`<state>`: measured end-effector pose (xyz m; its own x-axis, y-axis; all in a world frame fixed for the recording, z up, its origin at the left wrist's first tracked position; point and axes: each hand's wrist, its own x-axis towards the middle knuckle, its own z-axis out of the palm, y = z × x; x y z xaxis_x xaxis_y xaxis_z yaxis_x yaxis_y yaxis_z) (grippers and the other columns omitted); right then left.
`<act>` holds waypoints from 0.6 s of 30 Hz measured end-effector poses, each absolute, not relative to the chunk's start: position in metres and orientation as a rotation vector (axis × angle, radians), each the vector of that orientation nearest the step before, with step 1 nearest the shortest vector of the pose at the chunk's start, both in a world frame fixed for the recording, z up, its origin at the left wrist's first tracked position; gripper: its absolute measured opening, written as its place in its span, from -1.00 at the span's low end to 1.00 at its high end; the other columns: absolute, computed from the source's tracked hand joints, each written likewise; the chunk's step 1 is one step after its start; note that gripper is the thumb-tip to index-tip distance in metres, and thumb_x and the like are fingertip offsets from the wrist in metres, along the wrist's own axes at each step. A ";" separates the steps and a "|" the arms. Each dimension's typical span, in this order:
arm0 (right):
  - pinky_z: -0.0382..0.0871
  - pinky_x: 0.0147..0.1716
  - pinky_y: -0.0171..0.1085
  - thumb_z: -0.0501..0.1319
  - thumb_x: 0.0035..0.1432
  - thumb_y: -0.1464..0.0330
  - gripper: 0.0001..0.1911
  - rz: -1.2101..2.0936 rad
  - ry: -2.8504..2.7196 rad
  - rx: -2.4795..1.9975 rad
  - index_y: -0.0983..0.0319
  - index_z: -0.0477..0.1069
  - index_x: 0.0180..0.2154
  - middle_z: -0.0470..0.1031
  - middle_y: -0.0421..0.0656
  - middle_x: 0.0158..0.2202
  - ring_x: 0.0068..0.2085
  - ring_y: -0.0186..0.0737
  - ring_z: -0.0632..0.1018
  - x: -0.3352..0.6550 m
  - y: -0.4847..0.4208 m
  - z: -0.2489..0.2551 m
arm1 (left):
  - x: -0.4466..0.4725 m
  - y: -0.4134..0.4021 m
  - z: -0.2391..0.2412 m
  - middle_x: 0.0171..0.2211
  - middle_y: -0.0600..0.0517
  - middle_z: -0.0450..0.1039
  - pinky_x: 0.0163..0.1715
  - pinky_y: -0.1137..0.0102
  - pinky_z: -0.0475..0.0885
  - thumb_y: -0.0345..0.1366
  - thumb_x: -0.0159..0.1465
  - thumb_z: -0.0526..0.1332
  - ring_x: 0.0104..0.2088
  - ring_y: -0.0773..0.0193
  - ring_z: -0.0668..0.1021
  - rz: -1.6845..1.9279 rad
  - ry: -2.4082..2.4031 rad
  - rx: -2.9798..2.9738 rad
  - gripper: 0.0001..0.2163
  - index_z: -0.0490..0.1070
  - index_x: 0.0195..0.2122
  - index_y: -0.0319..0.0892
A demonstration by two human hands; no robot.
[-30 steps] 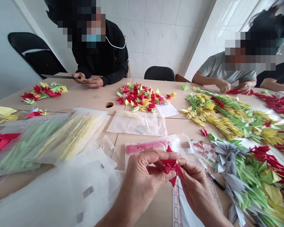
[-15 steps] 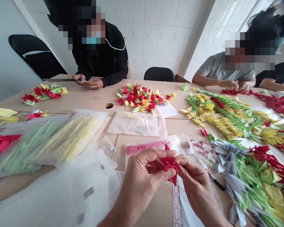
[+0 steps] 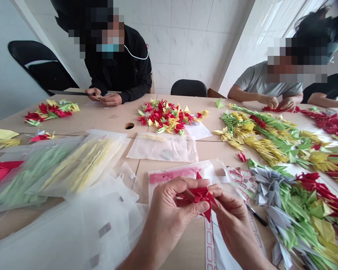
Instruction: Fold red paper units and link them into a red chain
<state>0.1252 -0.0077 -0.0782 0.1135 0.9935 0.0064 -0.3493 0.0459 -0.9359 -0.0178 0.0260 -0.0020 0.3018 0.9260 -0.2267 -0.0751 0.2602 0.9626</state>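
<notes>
Between my two hands, above the near part of the table, is a red folded-paper crane (image 3: 205, 214) with pointed tips sticking up and down. My left hand (image 3: 176, 206) pinches it from the left, thumb in front and fingers behind. From the right, my right hand (image 3: 231, 210) grips its other side between thumb and fingertips. Part of the crane is hidden by my fingers. Just behind my hands lies a clear plastic bag with pink paper strips (image 3: 174, 174). A white sheet with a red border pattern (image 3: 210, 243) lies beneath my hands.
Folded-paper cranes in grey (image 3: 267, 187), green (image 3: 293, 210) and yellow (image 3: 266, 150) crowd the right side. A mixed pile (image 3: 169, 116) sits mid-table. Plastic bags of strips (image 3: 87, 165) and frosted bags (image 3: 73, 228) cover the left. A black pen (image 3: 257, 215) lies right. Co-workers (image 3: 118, 71) sit opposite.
My hands and the red crane stay almost in place. The co-worker at the left now has a dark flat strip raised slightly; otherwise the view has shifted only a little.
</notes>
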 end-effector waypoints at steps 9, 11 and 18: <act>0.30 -0.43 -0.38 0.34 -0.01 0.30 -0.94 1.294 -0.826 -0.949 0.10 0.57 -0.41 0.41 -0.22 -0.51 -0.44 -0.34 0.37 0.122 -0.005 -0.070 | -0.016 0.025 -0.003 -0.46 0.06 0.46 -0.49 0.56 0.44 -0.40 0.03 0.34 -0.50 0.43 0.45 0.910 1.009 1.157 -0.80 0.59 -0.28 -0.13; 0.31 -0.42 -0.38 0.35 -0.02 0.30 -0.94 1.339 -0.788 -0.924 0.11 0.57 -0.41 0.42 -0.22 -0.50 -0.44 -0.35 0.38 0.121 -0.006 -0.068 | -0.016 0.025 -0.003 -0.48 0.06 0.47 -0.48 0.57 0.44 -0.42 0.02 0.34 -0.50 0.43 0.45 0.913 0.985 1.124 -0.80 0.59 -0.29 -0.14; 0.34 -0.40 -0.40 0.36 -0.04 0.31 -0.91 1.399 -0.714 -0.900 0.11 0.58 -0.39 0.45 -0.21 -0.48 -0.42 -0.35 0.41 0.118 -0.006 -0.063 | -0.016 0.026 -0.003 -0.50 0.09 0.50 -0.44 0.56 0.45 -0.52 -0.07 0.38 -0.49 0.44 0.45 0.887 0.976 0.979 -0.71 0.59 -0.29 -0.13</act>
<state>0.1184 -0.0059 -0.0630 0.0684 0.9934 -0.0924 -0.5084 -0.0450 -0.8599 -0.0158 0.0262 -0.0028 0.3094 0.9181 -0.2478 -0.1592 0.3069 0.9383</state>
